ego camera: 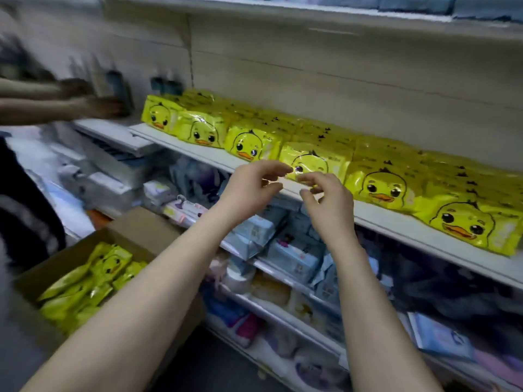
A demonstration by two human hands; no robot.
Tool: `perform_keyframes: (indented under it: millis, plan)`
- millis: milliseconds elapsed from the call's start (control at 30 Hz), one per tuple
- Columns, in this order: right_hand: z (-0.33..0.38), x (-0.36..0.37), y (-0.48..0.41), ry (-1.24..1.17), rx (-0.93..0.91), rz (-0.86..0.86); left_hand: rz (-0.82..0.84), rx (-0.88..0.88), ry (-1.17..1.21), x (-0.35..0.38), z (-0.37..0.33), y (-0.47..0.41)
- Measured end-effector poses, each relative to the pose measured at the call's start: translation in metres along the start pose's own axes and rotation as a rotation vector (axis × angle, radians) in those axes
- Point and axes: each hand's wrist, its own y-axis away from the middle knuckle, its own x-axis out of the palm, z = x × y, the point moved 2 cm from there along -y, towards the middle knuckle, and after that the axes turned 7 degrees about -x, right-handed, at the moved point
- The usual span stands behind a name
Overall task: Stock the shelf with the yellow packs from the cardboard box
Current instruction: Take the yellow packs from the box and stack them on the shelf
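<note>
Yellow packs (249, 145) line the shelf (396, 222); left hand (252, 188) and right hand (328, 199) empty, fingers loose. Cardboard box (51, 264) grab next, probably.

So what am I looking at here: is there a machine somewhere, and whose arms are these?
There is no machine here. A person wears one camera on the head, looking forward and down, so the two bare arms are their own. The left hand and right hand hover in front of a shelf lined with yellow packs printed with duck faces. Both hands have loosely curled fingers and grip nothing. Low on the left stands an open cardboard box with more such packs inside. At the far left, blurred, are another person's arms. Below the yellow row lie bluish packs.
</note>
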Motion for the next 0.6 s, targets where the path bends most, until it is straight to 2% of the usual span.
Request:
perform_keyframes:
  millis: [267,600]
  plan:
    - [0.064,0.13,0.02,-0.117,-0.061,0.214,-0.12,-0.203,-0.066,-0.093,0.101,0.057]
    - [0.093,0.281,0.016,-0.259,-0.123,0.393,-0.231,-0.403,-0.153,-0.179,0.208,0.084]
